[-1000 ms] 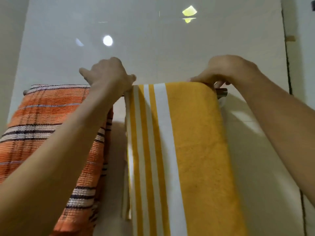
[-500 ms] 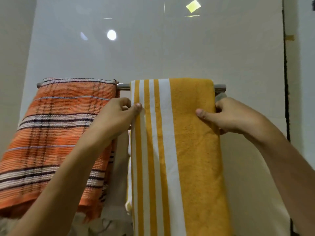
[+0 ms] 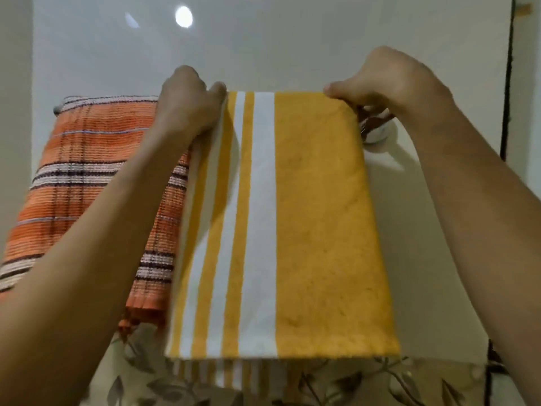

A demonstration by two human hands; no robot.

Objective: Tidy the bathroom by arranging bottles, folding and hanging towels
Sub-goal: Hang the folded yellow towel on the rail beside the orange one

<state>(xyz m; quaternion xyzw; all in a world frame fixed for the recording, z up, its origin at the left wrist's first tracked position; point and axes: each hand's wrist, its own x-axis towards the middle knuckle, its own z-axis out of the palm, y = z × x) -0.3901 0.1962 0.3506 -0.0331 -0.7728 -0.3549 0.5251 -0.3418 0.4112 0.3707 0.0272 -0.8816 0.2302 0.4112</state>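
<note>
A yellow towel with white stripes [image 3: 307, 218] hangs folded over the wall rail, which it almost wholly hides. My left hand [image 3: 187, 109] grips its top left corner at the fold. My right hand [image 3: 389, 80] grips the top right corner, thumb on the front of the cloth. To the left, an orange striped towel [image 3: 87, 171] hangs over the same rail, partly behind my left forearm. The rail's chrome end mount [image 3: 376, 131] shows just under my right hand.
The glossy white tiled wall [image 3: 263, 48] is right behind the towels. A dark vertical joint [image 3: 508, 98] runs down the wall at the right. Floral patterned tiles [image 3: 322, 385] show below the yellow towel's lower edge.
Both hands have gone from the towel's sides, a little below the rail, up to its top corners. The view has tilted down, so the yellow towel's lower edge now shows.
</note>
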